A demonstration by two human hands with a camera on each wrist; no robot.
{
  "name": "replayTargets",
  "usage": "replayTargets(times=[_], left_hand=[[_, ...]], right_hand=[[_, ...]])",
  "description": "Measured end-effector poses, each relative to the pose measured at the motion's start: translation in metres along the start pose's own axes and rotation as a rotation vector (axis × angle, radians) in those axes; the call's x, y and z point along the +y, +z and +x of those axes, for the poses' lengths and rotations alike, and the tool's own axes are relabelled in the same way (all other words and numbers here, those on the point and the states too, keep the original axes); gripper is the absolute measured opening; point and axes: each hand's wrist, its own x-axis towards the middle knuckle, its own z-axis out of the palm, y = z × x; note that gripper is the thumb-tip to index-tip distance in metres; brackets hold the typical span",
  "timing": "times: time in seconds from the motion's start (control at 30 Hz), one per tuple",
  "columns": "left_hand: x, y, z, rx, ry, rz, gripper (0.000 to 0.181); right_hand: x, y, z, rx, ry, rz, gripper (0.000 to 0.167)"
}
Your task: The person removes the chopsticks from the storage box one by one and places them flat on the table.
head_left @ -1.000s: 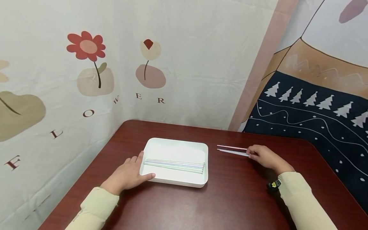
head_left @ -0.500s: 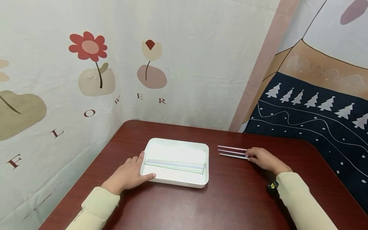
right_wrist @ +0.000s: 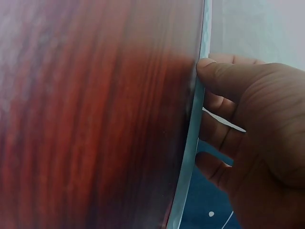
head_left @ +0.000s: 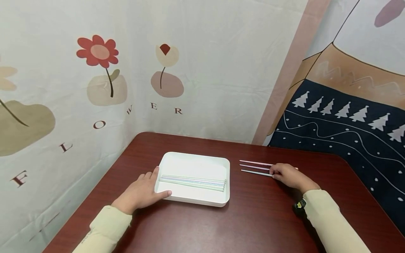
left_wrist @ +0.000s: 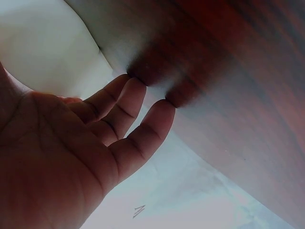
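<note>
A white rectangular tray (head_left: 193, 202) holds several thin pastel chopsticks (head_left: 193, 182), lying side by side along its length. My left hand (head_left: 142, 191) rests at the tray's left end, thumb on the near rim and fingers along the outer side. In the left wrist view, the fingertips (left_wrist: 162, 114) are at the tabletop. To the right of the tray, my right hand (head_left: 286, 174) pinches a pale blue chopstick (head_left: 255, 172). Beyond it lie a lilac chopstick (head_left: 254, 167) and a pink chopstick (head_left: 254, 162), spread apart, their right parts mostly hidden by that hand.
The dark red wooden table (head_left: 202, 228) has rounded far corners. A pale curtain (head_left: 215, 70) with printed flowers and letters hangs behind and left of it. At the right is a navy cloth (head_left: 319, 133) with white trees. A dark band (head_left: 299, 207) circles the right wrist.
The chopsticks at my right hand have fanned out: the lilac and pale blue ones lay together and are now spaced apart. That hand has shifted slightly toward me. The left hand stays put.
</note>
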Motion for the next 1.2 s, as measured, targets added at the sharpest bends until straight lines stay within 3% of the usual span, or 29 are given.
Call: replayTargets(times=[0.77,1.2], left_hand=[[0.003,-0.003,-0.004,0.007,0.008,0.003,0.116],[0.003,-0.002,-0.004,0.02,0.014,-0.002,0.115]], right_hand=[[-0.002,0.001,0.004,-0.015,-0.004,-0.012,0.017],[-0.018,-0.012,0.013,0.011,-0.017,-0.028,0.013]])
